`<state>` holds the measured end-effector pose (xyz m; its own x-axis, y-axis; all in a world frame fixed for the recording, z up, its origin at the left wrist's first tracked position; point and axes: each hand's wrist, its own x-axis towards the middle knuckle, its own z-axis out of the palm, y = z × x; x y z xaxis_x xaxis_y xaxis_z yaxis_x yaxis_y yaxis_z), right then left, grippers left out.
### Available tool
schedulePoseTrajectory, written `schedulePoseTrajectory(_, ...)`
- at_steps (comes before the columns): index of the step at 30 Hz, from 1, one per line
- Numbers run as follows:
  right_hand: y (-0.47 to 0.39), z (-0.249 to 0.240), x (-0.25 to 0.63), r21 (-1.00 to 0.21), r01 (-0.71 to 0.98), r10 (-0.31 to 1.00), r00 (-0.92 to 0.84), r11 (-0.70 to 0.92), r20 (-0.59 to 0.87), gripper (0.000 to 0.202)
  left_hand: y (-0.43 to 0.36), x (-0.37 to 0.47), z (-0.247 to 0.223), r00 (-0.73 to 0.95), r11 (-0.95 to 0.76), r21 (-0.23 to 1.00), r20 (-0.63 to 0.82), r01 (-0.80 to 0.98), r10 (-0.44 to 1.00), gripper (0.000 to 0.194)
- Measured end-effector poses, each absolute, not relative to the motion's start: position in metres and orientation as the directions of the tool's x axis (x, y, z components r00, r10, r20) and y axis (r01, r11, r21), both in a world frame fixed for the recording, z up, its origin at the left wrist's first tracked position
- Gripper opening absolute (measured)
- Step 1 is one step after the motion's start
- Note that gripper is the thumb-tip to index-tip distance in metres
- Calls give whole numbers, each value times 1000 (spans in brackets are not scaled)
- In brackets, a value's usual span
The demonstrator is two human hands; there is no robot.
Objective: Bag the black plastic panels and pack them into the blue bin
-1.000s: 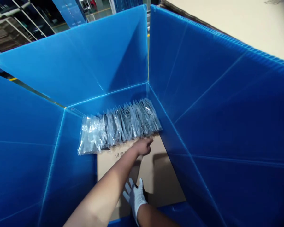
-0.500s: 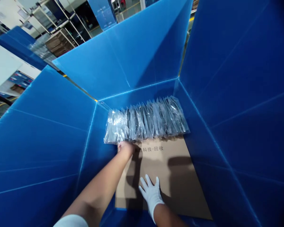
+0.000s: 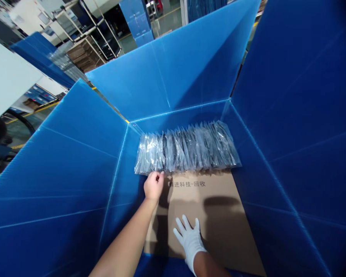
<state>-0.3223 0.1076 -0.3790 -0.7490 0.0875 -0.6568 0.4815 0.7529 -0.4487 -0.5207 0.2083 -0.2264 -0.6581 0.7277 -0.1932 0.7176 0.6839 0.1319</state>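
A row of clear plastic bags (image 3: 187, 148) with dark contents stands packed along the far side of a deep blue box. Just in front of the row's left part is my left hand (image 3: 153, 185), bare, its fingers curled; whether anything is between them is too small to tell. My right hand (image 3: 190, 236), in a white glove, rests with spread fingers on a brown cardboard sheet (image 3: 202, 209) on the box floor. Dark printed characters run across the sheet near the bags.
Tall blue walls (image 3: 173, 73) surround both arms, with flaps folded outward. Beyond the box at the upper left are a pipe-frame rack (image 3: 102, 34), stacked brown cardboard (image 3: 85, 54) and a blue panel (image 3: 43, 57).
My left hand has drawn back slightly from the bottom of the bags, and its curled fingers now show. My right hand stays spread on the cardboard. The whole view has shifted.
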Motion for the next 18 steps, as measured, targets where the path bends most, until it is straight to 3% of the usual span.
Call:
schedulePoseTrajectory(2,108,-379,-321,-468,480,82,-758,743,-647,59,227,-524,-210,-654,648,219,-52,730,755,40)
schedulePoseTrajectory(3,108,-380,-321,-475,480,81,-762,737,-643,60,240,-528,-204,-659,653,226,-56,723,750,40)
schedulePoseTrajectory(7,107,-383,-320,-464,483,102,-766,743,-635,61,293,-554,-193,-733,799,84,-349,596,584,52)
schedulePoseTrajectory(11,105,-384,-321,-443,474,97,-758,761,-645,63,309,-573,-195,-709,797,50,-425,602,563,29)
schedulePoseTrajectory(14,105,-385,-323,-449,463,89,-765,764,-638,65,298,-576,-189,-687,751,85,-349,654,638,20)
schedulePoseTrajectory(16,105,-386,-324,-456,466,93,-770,758,-632,64,290,-576,-184,-705,736,113,-223,668,674,26)
schedulePoseTrajectory(18,105,-387,-325,-463,477,99,-768,747,-632,63,288,-575,-181,-717,742,101,-201,663,668,36)
